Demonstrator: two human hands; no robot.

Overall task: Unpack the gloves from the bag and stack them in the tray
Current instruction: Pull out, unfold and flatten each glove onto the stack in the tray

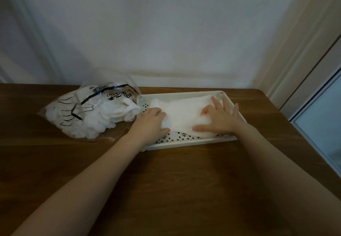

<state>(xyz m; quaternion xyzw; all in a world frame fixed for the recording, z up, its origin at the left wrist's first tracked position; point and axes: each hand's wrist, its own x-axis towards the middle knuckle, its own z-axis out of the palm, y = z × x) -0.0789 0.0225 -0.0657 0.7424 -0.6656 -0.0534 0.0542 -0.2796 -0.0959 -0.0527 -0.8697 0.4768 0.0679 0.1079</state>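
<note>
On tray (pixel 188 142): gloves (pixel 184 114) | under both hands: left (pixel 151 120); right (pixel 219 117)

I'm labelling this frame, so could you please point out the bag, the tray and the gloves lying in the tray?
bag (pixel 73 110): head view, on its printed clear side.
tray (pixel 184 142): head view, on its near rim.
gloves (pixel 184 112): head view, on the middle of the stack.

Left hand (pixel 153 120) fingertips hidden under the gloves (pixel 184 112)
</note>
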